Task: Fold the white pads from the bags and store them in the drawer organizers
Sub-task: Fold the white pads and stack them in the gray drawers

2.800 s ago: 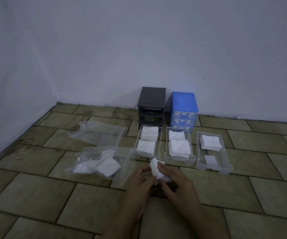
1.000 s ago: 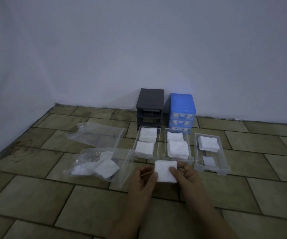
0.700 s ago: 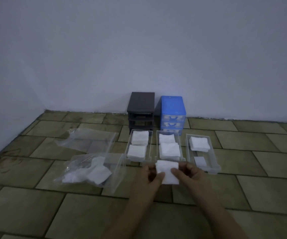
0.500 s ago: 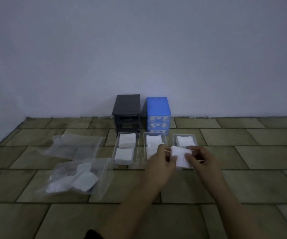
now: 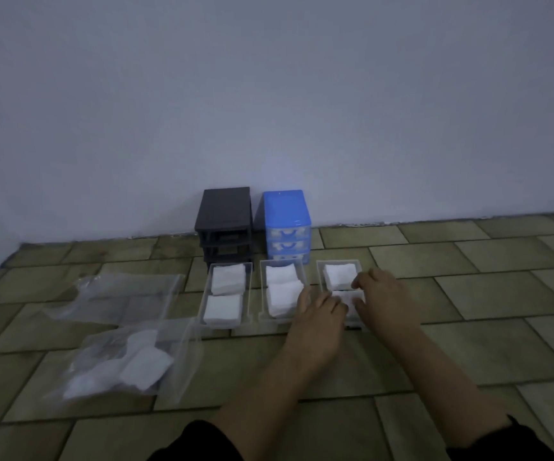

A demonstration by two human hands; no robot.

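Three clear drawer trays lie side by side on the tiled floor. The left tray and the middle tray each hold two stacks of folded white pads. In the right tray one stack sits at the far end. A folded white pad lies in that tray's near half, with fingers of my left hand and my right hand on it from either side. A clear bag with several loose white pads lies at the near left.
A second clear bag lies flat behind the first. A black drawer frame and a blue drawer organizer stand against the wall behind the trays. Bare tiles stretch to the right.
Both hands carried the folded pad from in front of me forward and right, then down into the near half of the right tray. The camera view shifted.
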